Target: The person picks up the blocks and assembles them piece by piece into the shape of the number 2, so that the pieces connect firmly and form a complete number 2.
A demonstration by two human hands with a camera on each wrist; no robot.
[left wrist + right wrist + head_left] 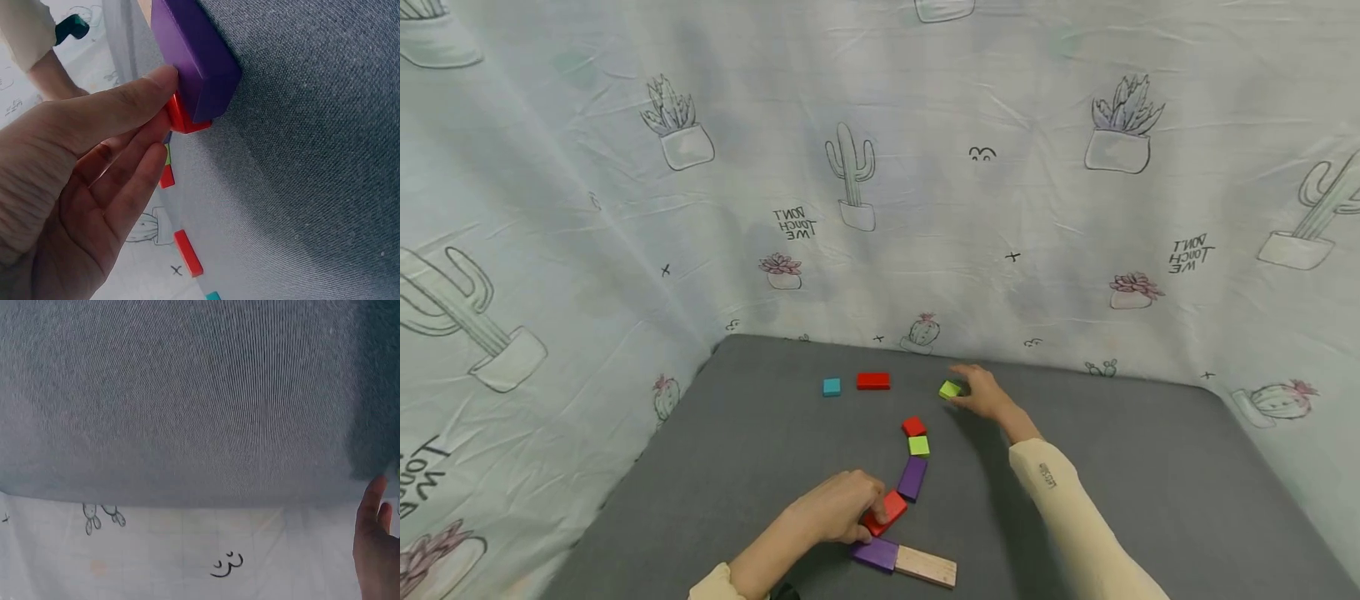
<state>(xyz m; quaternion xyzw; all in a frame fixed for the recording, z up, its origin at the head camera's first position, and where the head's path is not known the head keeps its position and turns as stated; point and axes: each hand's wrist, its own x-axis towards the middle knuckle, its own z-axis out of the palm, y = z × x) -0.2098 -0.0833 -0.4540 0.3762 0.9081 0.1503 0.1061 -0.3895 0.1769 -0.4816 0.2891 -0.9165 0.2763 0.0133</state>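
My left hand (842, 507) holds a red block (887, 512) between thumb and fingers. In the left wrist view, the thumb tip also lies against the side of a purple block (194, 59). That purple block adjoins a plain wooden block (927, 567). Beyond the red one, a second purple block (912, 478), a lime-green block (918, 446) and a small red block (913, 427) continue in a curved row. My right hand (983, 393) is spread at another lime-green block (949, 390) near the back edge, thumb at its near side. In the right wrist view only part of this hand (375, 544) appears.
A blue block (831, 387) and a long red block (873, 381) lie toward the back of the grey table (737, 450). A pale curtain (940, 200) printed with cacti hangs behind the table and along its sides.
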